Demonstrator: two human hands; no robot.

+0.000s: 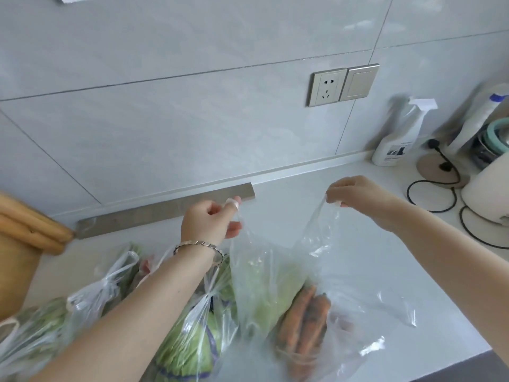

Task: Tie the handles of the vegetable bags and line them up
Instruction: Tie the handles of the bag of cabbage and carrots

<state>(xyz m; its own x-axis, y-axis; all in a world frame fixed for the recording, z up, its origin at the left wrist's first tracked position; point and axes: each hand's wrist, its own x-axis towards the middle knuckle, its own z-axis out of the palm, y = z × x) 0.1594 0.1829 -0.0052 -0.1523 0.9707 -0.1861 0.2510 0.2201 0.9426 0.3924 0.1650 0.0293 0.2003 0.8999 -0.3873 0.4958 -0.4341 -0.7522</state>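
Note:
A clear plastic bag of carrots (303, 315) with some pale green leaves lies open on the white counter (358, 216). My left hand (209, 219) pinches its left handle and my right hand (355, 194) pinches its right handle, both lifted and pulled apart above the bag. To the left lies a tied bag with a green cabbage (190, 343) under my left forearm. Further left lie another knotted bag of greens (104, 288) and a bag of leafy vegetables (30, 332) at the frame's edge.
A wooden board (19, 244) leans at the far left. A metal strip (165, 210) runs along the wall base. At the right stand a spray bottle (396, 139), a white appliance (487, 188) and black cords (429, 194). A wall socket (327, 86) sits above.

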